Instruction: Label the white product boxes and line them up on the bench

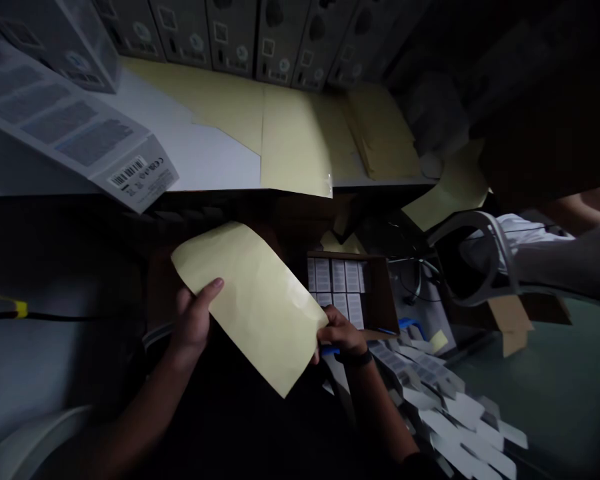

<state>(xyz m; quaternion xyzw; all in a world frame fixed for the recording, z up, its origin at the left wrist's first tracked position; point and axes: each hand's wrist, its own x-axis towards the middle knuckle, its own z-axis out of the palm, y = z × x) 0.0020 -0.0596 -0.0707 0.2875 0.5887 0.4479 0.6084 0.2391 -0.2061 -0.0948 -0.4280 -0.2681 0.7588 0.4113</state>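
A pale yellow sheet of paper [260,307] is held up over my lap, tilted and slightly curled at its upper left. My left hand [195,317] grips its left edge, thumb on top and fingers hidden underneath. At the right corner, my right hand [343,332] pinches the sheet between thumb and fingers; a dark band circles that wrist. Just beyond my right hand, an open cardboard box [383,293] holds several small printed boxes [337,277].
Ahead is a table [205,157] with yellow sheets [295,140], a row of upright cartons [280,47] and an unfolded printed carton [135,173]. Flattened cartons [460,420] pile up at lower right. Another person's arm [570,260] and a chair [500,253] are at right.
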